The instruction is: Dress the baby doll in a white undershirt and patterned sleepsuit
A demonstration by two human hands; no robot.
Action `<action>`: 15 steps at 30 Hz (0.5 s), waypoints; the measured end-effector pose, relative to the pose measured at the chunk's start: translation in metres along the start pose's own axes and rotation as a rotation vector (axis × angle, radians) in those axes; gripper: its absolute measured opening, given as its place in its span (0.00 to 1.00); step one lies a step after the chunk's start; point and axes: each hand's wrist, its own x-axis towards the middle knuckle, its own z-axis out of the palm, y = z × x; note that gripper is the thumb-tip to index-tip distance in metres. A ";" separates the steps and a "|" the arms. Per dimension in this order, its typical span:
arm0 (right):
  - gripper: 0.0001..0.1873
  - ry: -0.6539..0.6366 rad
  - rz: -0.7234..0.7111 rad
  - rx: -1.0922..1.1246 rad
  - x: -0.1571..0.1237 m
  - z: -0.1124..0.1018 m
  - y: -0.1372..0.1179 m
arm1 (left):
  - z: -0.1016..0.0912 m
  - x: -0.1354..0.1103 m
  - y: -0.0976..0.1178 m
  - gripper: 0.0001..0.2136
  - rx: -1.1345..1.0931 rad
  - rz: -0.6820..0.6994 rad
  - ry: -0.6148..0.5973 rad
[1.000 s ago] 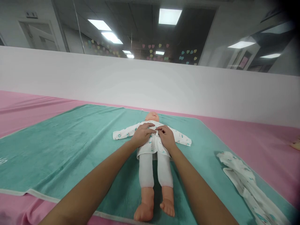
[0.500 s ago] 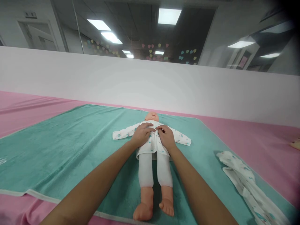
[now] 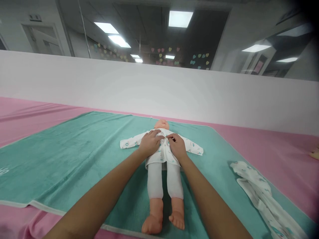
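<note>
A baby doll lies on its back on a teal blanket, its head away from me and its bare feet towards me. It wears a white printed baby shirt with the sleeves spread out to both sides. My left hand rests on the left of the shirt's chest, thumb and fingers at the front opening. Across from it, my right hand pinches the other edge of the opening. The fingertips of both hands nearly meet at the middle; any fastener between them is too small to make out.
On the blanket's right side lies a crumpled white printed garment. A pink cloth spreads under the blanket. Behind stands a white low wall with a mirror or window above it. Something skin-coloured shows at the right edge.
My left fingers have shifted slightly at the shirt's opening. Otherwise the hands, doll and garment stay where they were; the view has tilted very slightly.
</note>
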 end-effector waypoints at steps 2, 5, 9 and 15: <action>0.13 0.004 0.004 -0.003 0.000 0.000 0.000 | 0.001 0.000 -0.001 0.17 -0.014 -0.009 -0.005; 0.13 0.005 0.008 -0.007 -0.001 -0.001 -0.001 | 0.004 0.001 -0.003 0.17 -0.048 -0.009 -0.012; 0.12 0.013 0.023 -0.006 -0.002 -0.001 -0.002 | 0.006 0.001 -0.004 0.18 -0.060 -0.006 -0.040; 0.13 0.019 0.040 -0.015 -0.001 0.000 -0.001 | 0.005 0.001 -0.003 0.21 -0.098 -0.024 -0.057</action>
